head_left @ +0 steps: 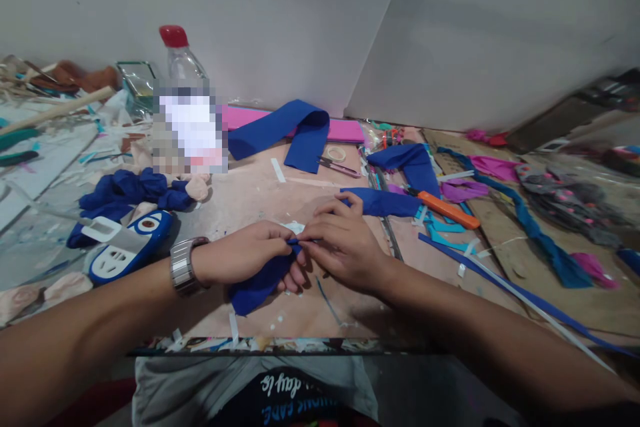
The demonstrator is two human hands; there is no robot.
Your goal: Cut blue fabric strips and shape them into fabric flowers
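A strip of dark blue fabric hangs from my hands over the middle of the worktable. My left hand, with a metal watch on the wrist, pinches its upper edge between thumb and fingers. Facing it, my right hand closes thumb and fingertips on the same edge, so the two hands nearly touch. Another piece of blue fabric extends to the right from behind my right hand; whether it joins the held strip is hidden. A small pale patch shows just behind my fingertips.
Behind my hands lie a folded blue strip, tweezers and a tape ring. To the right is an orange cutter. A power strip, gathered blue fabric and a red-capped bottle stand left.
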